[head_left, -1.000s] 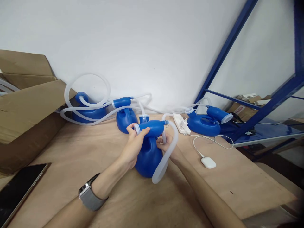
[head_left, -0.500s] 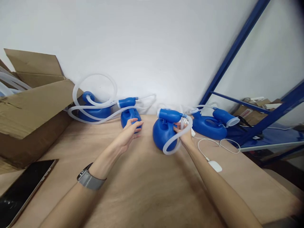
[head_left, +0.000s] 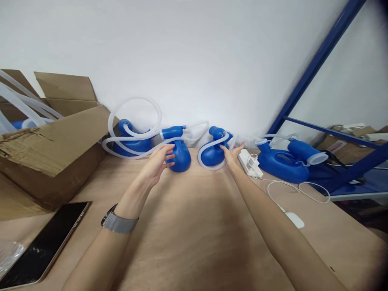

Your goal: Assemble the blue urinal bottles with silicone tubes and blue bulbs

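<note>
My left hand [head_left: 158, 163] has its fingers apart beside a blue plastic urinal bottle [head_left: 181, 159] with a clear hose; the fingertips overlap its left side, and I cannot tell whether they touch. My right hand [head_left: 233, 157] is open at the right side of a second blue urinal bottle [head_left: 213, 155], its thumb against or just in front of it. That bottle stands near the wall, with its translucent hose [head_left: 200, 155] curled around the front. A white power strip [head_left: 250, 163] lies just right of my right hand.
Another blue bottle [head_left: 283, 167] stands at the right by a blue metal rack [head_left: 315, 85]. One more bottle [head_left: 138, 144] with a looped hose is by the wall at left. An open cardboard box [head_left: 60, 141] holds hoses. A phone [head_left: 45, 242] and white charging puck [head_left: 294, 220] lie on the table.
The bottle at my right hand has moved back toward the wall and turned, and that hand's fingers have spread. My left hand has shifted slightly left relative to its bottle. The view has swung left.
</note>
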`<state>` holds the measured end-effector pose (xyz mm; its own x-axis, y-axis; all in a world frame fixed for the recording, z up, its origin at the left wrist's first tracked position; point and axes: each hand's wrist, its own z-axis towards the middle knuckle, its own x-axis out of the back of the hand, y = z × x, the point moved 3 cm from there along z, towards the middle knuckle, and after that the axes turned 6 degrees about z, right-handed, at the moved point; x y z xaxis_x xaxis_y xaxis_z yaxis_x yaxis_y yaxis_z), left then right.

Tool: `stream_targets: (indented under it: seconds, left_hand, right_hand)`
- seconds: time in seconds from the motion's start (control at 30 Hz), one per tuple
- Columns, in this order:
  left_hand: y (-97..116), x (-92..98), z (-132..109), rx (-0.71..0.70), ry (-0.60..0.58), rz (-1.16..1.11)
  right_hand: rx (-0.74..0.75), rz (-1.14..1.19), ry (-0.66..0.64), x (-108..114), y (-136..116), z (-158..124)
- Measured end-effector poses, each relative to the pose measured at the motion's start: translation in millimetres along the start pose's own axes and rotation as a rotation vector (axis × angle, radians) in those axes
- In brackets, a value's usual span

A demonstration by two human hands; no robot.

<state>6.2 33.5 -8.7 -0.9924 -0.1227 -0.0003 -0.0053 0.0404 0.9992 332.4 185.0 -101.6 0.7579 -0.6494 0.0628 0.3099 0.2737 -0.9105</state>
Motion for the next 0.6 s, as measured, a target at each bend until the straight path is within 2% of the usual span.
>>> stream_targets:
  seconds: [0.1, 0.17, 0.2, 0.27, 0.33, 0.4, 0.5, 0.6]
  left_hand:
    - [0, 12.0, 6, -0.028, 0.011, 0.117]
    - [1, 22.1, 9, -0.033, 0.020, 0.233]
    - [1, 27.7, 10, -0.030, 0.023, 0.294]
    - [2, 39.6, 11, -0.014, 0.024, 0.412]
    - [1, 50.5, 12, -0.007, -0.013, 0.598]
    - [-2, 59.2, 13, -0.018, -0.075, 0.830]
    - [-8, 66.3, 16, -0.028, -0.162, 1.069]
    - [-9, 64.7, 14, -0.052, -0.272, 1.126]
  right_hand:
    - [-0.036, -0.044, 0.128, 23, -12, -13]
    - [0.008, -0.071, 0.227, 46, -26, -20]
    - [0.075, -0.083, 0.269, 58, -36, -22]
    - [0.272, -0.107, 0.244, 74, -61, -26]
    - [0.414, -0.116, 0.123, 78, -86, -30]
    - [0.488, -0.108, -0.085, 66, -110, -38]
    - [0.522, -0.090, -0.399, 24, -137, -64]
    - [0.455, -0.207, -0.763, -36, -145, -104]
